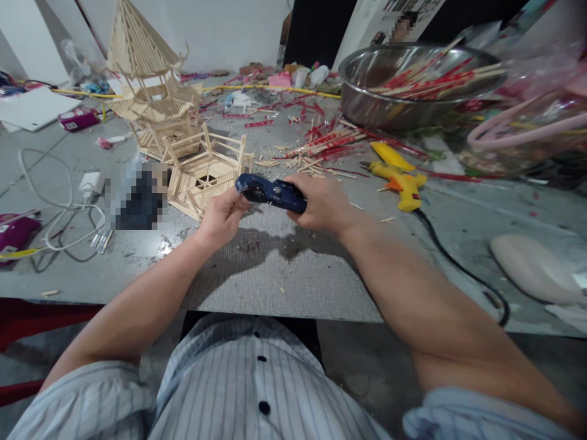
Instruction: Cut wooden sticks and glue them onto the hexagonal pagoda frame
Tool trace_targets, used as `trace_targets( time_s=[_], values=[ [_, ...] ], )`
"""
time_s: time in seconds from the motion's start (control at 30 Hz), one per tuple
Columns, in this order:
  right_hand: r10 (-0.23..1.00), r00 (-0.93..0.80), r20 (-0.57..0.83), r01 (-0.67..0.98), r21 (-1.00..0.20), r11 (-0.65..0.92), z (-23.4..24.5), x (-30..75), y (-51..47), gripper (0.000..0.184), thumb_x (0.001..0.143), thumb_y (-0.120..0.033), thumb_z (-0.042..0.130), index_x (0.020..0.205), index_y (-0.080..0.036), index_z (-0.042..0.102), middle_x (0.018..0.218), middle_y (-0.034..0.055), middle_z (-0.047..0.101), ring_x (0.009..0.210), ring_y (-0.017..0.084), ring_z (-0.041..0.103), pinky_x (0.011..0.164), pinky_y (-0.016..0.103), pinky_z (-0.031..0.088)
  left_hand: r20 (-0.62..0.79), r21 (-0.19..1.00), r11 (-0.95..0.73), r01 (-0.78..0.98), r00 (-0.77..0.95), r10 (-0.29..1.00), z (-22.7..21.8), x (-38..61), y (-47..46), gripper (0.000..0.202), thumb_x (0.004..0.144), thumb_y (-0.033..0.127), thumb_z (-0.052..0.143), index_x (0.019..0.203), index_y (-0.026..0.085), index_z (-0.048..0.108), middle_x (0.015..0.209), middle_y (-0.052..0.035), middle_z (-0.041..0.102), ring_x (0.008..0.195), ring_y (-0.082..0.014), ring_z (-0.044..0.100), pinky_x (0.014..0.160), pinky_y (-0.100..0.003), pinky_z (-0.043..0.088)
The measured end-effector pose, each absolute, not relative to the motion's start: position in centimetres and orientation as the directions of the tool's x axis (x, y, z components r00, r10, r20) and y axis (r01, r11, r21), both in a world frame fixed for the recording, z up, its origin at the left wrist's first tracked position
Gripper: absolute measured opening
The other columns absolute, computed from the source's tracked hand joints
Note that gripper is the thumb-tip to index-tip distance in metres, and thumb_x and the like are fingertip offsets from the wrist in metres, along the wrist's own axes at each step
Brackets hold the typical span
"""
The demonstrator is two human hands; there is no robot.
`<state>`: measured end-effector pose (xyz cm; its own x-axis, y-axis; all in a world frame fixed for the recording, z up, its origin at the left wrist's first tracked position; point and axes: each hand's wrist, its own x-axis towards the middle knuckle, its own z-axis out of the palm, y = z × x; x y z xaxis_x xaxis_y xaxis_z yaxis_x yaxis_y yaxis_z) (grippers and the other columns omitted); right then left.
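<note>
A dark blue hand tool [277, 194] with a rounded, jaw-like end is gripped by my right hand [323, 205], the fingers wrapped round its handle. At the rounded end, my left hand [223, 214] is closed in a pinch; whatever lies between its fingertips is hidden. Just behind my left hand sits a low, six-sided frame of thin wooden sticks [217, 171] with a railing. A taller wooden-stick pagoda [156, 91] with a pointed roof rises behind it. To the right of my right hand, a yellow hot glue gun [401, 177] lies on the table.
Red-and-tan sticks lie in a steel basin [367, 110] and in a loose pile [321, 143], with short cut bits nearby. White cables [68, 211] and a charger [92, 183] are at left. The glue gun's black cord [454, 266] runs right, near a pale rounded object [534, 269].
</note>
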<state>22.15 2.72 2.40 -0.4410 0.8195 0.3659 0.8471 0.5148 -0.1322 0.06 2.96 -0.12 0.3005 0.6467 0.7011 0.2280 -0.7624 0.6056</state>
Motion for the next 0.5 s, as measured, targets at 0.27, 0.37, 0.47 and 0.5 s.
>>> trace_targets(
  time_s=[0.27,0.37,0.47,0.5],
  values=[
    [0.858,-0.386,0.338,0.889,-0.110,0.444,2.3,21.8,2.8,0.039,0.068,-0.027,0.057,0.107,-0.022,0.061,0.093,0.0083,0.072,0.085,0.028,0.067,0.066,0.035,0.044,0.611,0.700,-0.679,0.222,0.308,0.730,-0.6,0.0,3.1,0.039,0.096,0.049,0.043,0.084,0.017,0.061,0.056,0.0030,0.042,0.047,-0.0071,0.035,0.043,-0.023,0.030],
    [0.863,-0.359,0.355,0.885,-0.164,0.436,1.9,21.9,3.1,0.044,0.069,-0.028,0.057,0.113,-0.022,0.059,0.098,0.0095,0.071,0.088,0.029,0.067,0.069,0.037,0.046,0.585,0.733,-0.657,0.174,0.331,0.740,-0.1,0.2,2.8,0.040,0.096,0.051,0.043,0.084,0.017,0.060,0.057,0.0033,0.041,0.047,-0.0066,0.035,0.043,-0.022,0.031],
    [0.851,-0.338,0.402,0.860,-0.235,0.453,1.2,22.3,3.6,0.052,0.070,-0.026,0.056,0.121,-0.021,0.054,0.108,0.0111,0.069,0.094,0.030,0.065,0.073,0.040,0.048,0.584,0.741,-0.658,0.135,0.353,0.731,0.6,0.5,2.5,0.039,0.095,0.051,0.044,0.084,0.017,0.059,0.057,0.0041,0.041,0.046,-0.0060,0.034,0.043,-0.020,0.031],
    [0.845,-0.337,0.415,0.854,-0.243,0.460,1.0,22.4,3.7,0.054,0.069,-0.025,0.055,0.123,-0.021,0.052,0.112,0.0116,0.068,0.095,0.030,0.065,0.075,0.041,0.049,0.591,0.735,-0.665,0.136,0.352,0.726,0.7,0.6,2.4,0.039,0.095,0.051,0.045,0.084,0.016,0.059,0.056,0.0044,0.040,0.046,-0.0060,0.034,0.043,-0.020,0.032]
  ],
)
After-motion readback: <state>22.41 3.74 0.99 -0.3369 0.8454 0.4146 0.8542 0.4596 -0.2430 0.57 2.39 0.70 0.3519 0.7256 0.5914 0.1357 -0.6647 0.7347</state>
